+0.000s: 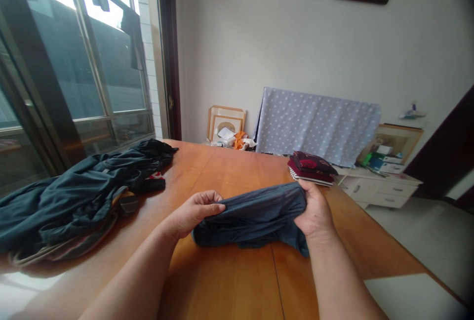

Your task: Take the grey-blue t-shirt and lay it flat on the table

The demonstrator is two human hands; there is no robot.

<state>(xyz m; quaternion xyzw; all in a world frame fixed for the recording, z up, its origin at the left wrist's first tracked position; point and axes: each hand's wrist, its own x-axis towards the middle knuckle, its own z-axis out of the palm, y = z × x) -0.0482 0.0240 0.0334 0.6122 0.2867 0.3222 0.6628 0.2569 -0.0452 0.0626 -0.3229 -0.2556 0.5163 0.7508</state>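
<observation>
A dark blue-grey garment is stretched between my two hands above the wooden table. Its lower folds hang down to the tabletop; what kind of garment it is cannot be made out. My left hand pinches its left end between thumb and curled fingers. At the opposite end my right hand grips the upper corner, with the thumb in front and some fingers hidden behind the cloth.
A heap of dark clothes covers the table's left side. Folded dark red clothes are stacked at the far right edge. Behind the table stand a polka-dot cloth, picture frames and a white cabinet.
</observation>
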